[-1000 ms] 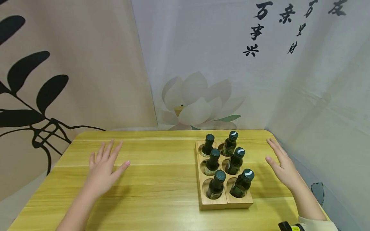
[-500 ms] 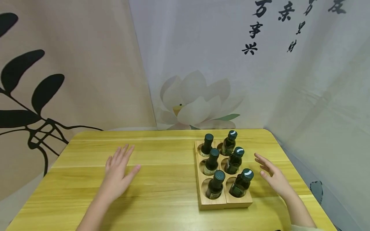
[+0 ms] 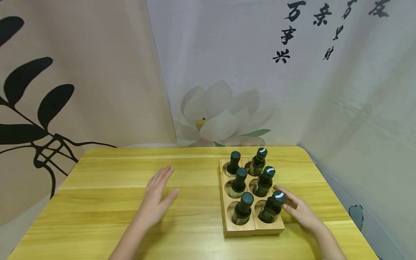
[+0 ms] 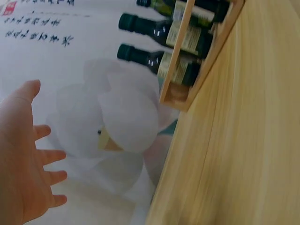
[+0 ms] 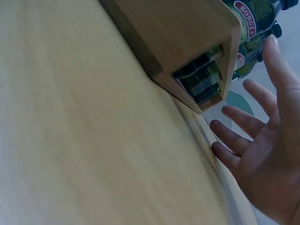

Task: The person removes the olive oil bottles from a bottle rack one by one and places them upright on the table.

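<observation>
A light wooden bottle rack [image 3: 224, 213] with round holes stands right of the table's middle. Several dark green bottles with dark caps stand in it in two rows; the front right bottle [image 3: 270, 208] is nearest my right hand [image 3: 300, 213]. That hand is beside the rack's right side, fingers spread and slightly bent; the right wrist view shows a gap between its fingers and the rack's end. A "BORGES" label is readable on one bottle [image 5: 253, 18] there. My left hand [image 3: 156, 204] hovers over the table left of the rack, holding nothing, its fingers extended.
The wooden table [image 3: 130, 177] has rounded far corners. Behind it hangs a pale cloth backdrop [image 3: 227, 43] with a printed lotus, black leaves and black characters. Its right part [image 3: 373, 137] runs along the table's right edge.
My left hand has moved right, toward the rack. My right hand has come left and a little down, from away at the right to beside the rack. Rack and bottles have stayed in place.
</observation>
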The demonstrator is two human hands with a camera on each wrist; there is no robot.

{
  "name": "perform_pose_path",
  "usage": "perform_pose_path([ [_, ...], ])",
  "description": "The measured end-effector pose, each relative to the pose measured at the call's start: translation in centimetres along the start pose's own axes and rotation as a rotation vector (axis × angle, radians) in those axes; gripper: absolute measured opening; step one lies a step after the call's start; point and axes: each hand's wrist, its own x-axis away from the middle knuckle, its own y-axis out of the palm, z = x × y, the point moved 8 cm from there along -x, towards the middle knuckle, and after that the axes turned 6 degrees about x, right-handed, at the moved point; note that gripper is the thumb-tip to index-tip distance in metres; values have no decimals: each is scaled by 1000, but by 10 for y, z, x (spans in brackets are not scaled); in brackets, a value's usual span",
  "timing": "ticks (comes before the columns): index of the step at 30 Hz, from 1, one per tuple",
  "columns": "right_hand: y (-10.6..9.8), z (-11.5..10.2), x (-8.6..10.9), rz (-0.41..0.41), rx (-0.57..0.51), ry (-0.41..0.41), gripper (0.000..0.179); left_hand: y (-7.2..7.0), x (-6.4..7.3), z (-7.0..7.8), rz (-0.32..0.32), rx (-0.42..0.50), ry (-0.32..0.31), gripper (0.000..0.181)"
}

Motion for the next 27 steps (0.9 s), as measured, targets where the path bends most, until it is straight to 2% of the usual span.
perform_pose_path([
  [5,5,3,1,-11,-49,32,53,17,-4,13,-3,76,6,63],
  [11,10,6,2,-42,-126,109,52,37,-5,25,-15,178,24,62],
  [17,13,3,2,-72,-174,76,55,56,-5,35,-55,220,28,60],
  [21,13,4,2,-85,-169,51,58,67,-7,44,-85,253,9,60],
  [27,12,12,3,-85,-128,95,61,85,-9,56,-140,285,-16,60],
])
